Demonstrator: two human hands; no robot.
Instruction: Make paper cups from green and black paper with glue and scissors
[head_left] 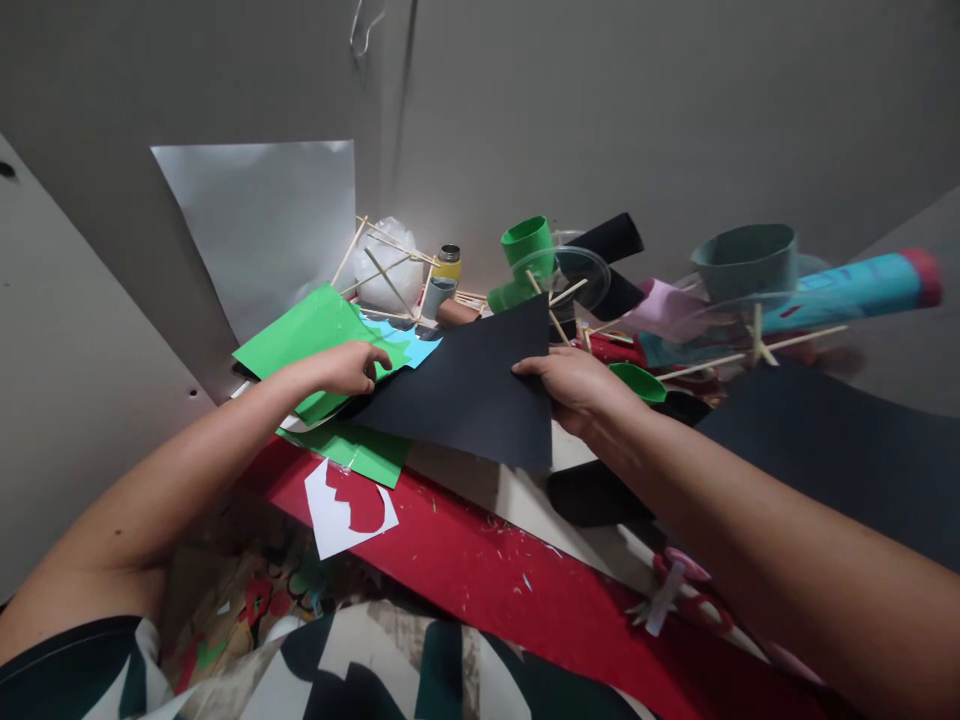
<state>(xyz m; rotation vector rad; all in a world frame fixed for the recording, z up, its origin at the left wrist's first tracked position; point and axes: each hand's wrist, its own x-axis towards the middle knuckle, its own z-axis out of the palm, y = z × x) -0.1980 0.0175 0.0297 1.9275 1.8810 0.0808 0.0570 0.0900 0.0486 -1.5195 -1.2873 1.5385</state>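
A sheet of black paper (480,385) is raised at a slant between my two hands. My right hand (577,385) grips it by its right edge, thumb on the near face and the other fingers mostly hidden behind. My left hand (352,368) is over a green paper sheet (296,340), fingers loosely bent and the index finger apart, with nothing seen in them. The black sheet's left corner runs under that hand, close to the green paper. A light blue paper piece (424,352) with a wavy edge pokes out beside the green one.
A white paper cutout (321,515) overhangs the red table edge (480,560). Scissors (675,590) lie near the right forearm. Behind are stick frames (386,270), green cups (527,240), paper tubes and a yellow bottle (448,262). More black paper (840,440) lies right.
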